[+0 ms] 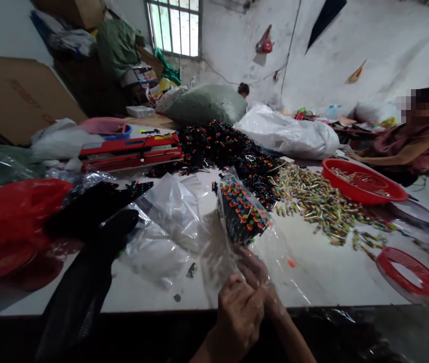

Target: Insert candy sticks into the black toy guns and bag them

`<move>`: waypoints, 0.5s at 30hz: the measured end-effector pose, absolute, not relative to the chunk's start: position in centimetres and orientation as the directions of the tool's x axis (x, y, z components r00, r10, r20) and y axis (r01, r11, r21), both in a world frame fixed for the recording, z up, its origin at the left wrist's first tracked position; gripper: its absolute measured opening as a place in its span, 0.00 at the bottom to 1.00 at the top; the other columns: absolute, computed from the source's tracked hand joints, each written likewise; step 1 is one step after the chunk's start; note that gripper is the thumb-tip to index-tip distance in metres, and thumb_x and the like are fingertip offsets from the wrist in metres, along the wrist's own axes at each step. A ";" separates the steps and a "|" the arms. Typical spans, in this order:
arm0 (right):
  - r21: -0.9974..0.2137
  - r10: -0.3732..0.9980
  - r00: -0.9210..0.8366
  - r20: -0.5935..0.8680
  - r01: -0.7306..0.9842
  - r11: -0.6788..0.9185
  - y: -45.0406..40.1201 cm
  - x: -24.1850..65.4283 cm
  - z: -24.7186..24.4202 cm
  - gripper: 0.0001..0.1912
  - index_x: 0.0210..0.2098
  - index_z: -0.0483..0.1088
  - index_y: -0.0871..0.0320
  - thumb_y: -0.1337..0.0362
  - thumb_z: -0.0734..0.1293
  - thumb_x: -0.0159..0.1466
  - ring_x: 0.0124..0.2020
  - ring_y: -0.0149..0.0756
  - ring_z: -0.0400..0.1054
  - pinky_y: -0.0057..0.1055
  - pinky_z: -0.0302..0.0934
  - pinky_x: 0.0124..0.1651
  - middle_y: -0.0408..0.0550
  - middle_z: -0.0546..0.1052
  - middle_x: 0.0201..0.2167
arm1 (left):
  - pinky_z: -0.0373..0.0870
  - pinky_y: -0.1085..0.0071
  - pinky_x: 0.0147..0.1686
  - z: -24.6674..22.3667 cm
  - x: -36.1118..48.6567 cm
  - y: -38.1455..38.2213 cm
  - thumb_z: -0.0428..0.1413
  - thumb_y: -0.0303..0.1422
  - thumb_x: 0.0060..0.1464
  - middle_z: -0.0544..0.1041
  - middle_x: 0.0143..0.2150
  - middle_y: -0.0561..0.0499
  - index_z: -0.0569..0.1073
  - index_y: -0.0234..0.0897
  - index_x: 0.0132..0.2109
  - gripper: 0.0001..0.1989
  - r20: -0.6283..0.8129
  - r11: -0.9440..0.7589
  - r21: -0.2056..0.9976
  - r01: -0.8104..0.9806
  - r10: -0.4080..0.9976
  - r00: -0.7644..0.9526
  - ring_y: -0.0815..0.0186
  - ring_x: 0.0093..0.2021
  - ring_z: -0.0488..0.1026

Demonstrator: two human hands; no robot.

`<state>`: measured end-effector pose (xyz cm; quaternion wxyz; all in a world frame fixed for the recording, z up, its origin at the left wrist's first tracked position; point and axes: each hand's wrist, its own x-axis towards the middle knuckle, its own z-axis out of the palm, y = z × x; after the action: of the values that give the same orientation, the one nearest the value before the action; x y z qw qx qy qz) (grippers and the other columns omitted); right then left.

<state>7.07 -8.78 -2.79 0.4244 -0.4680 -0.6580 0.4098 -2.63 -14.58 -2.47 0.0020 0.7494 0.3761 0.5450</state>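
Clear plastic bag [242, 214], packed with black sticks [237, 224] tipped in orange and teal beads, stands tilted just beyond the fingertips, above the white table [324, 282]. Its loose film runs down from the bundle to the hands, so the sticks sit above the fingers, not between them. The right hand [254, 269] has its fingers [248, 262] closed together on the film below the bundle. The left hand [239, 317] lies lower and nearer the table edge, its fingers [243, 297] curled together close against the film; whether they grip it, the view does not settle.

Just past the bag, a spread of loose beaded black sticks [218, 146] heaps across the table, and a scatter of multicoloured wrapped sticks [324, 206] lies to its right. A red plastic basin [364, 181] sits beyond those, with a red plastic ring [413, 275] nearer the table edge. Other clear bags [165, 227] lie to the left of the hands, beside a dark bundle [93, 217] and a red sealer [131, 151]. A co-worker [411, 141] sits at the far right.
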 end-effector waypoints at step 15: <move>-0.117 0.937 -0.335 0.101 0.931 0.346 -4.2 9.8 10.4 0.18 0.39 0.71 0.60 0.54 0.68 0.53 0.31 0.44 0.71 0.35 0.64 0.33 0.53 0.76 0.32 | 0.68 0.73 0.32 -2.1 -0.7 -14.7 0.47 0.20 0.54 0.75 0.29 0.49 0.68 0.33 0.48 0.15 0.825 -0.768 0.300 0.566 0.507 0.250 0.69 0.29 0.72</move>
<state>9.83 -4.25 10.43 0.0752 -0.5716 -0.8169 0.0187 -0.67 -14.74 -2.13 -0.0293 0.7899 0.3396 0.5098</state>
